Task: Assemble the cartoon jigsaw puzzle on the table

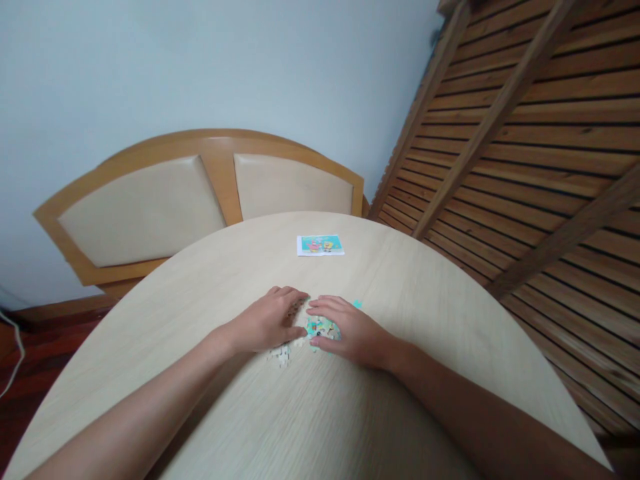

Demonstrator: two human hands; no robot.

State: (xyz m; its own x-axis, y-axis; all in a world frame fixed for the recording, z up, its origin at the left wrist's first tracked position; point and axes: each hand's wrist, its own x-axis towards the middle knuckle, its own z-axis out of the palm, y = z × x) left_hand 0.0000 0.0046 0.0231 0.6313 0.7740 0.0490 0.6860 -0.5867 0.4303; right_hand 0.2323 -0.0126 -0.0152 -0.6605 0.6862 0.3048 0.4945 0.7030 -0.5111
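Both my hands rest on a heap of small jigsaw pieces (pixel 314 328) in the middle of a round pale wooden table (pixel 320 407). My left hand (pixel 267 323) lies palm down on the left side of the heap, fingers curled over pieces. My right hand (pixel 345 330) covers the right side, its fingers bent around turquoise pieces, thumb under them. A few white-backed pieces (pixel 280 354) lie below my left hand. What each hand grips is hidden by the fingers.
A small printed picture card (pixel 320 245) lies at the table's far edge. Behind the table stands a wooden headboard (pixel 200 193) with padded panels against a pale wall. A slatted wooden frame (pixel 525 133) leans on the right.
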